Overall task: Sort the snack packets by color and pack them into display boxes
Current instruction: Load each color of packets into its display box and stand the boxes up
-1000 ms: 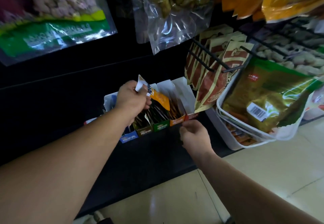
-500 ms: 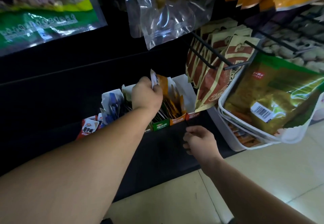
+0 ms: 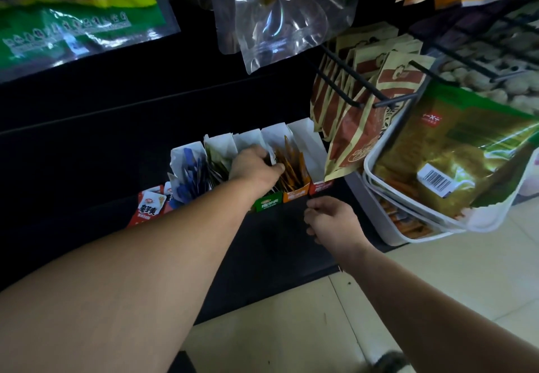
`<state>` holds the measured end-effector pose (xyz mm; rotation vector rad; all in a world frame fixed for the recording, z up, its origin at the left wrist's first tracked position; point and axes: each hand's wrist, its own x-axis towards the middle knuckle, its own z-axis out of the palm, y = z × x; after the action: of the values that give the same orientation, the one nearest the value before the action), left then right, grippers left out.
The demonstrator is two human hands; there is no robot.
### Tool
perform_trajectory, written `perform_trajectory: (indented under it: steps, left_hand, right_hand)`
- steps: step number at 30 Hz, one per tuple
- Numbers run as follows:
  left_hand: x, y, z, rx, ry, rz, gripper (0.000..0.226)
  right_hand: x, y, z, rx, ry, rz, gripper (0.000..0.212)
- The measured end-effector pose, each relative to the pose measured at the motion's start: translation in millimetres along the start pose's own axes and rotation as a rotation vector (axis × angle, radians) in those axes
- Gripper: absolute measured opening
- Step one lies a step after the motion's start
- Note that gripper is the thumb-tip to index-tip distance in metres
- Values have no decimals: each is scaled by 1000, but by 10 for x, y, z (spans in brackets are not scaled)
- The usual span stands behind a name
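The left grip [image 3: 253, 168] is down in the row of display boxes. Its fingers [image 3: 277, 167] touch the orange packets [image 3: 291, 165], but the back of the hand covers them, so I cannot tell if they pinch a packet or only press on it. The right grip [image 3: 329, 221] hangs loosely curled and holds nothing, just before the front of the orange box [image 3: 295, 194] and not touching it.

The left wrist lies across the wall between the orange box and the green box [image 3: 268, 204]. I think a packet released here may slide to the wrong side and mix the colours. No hand steadies the boxes, so a push downward may move the orange box back on the shelf [image 3: 277, 241] or bend its thin white wall. When the fingers come out, they may also pull up a neighbour packet.

The orange packets stand on their ends inside their box. Their long axis goes nearly upright, and the tops lean a little to the back of the shelf and to the right.
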<state>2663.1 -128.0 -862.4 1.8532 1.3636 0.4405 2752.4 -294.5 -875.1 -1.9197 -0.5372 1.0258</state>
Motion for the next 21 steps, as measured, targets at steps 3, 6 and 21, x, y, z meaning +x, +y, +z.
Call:
perform_trajectory:
  steps: [3,6,21]
  left_hand:
    - [-136,-61,-198,-30,65,89,20]
    - [-446,-367,-448,7,81,123,10]
    - [-669,-2426,-1570,477,19,-313,36]
  right_hand:
    - [8,-30,46,-167,-45,-40,21]
    - [-45,-119,319,-364,-154,-106,16]
    - [15,-147,2328,-708,-454,-287,14]
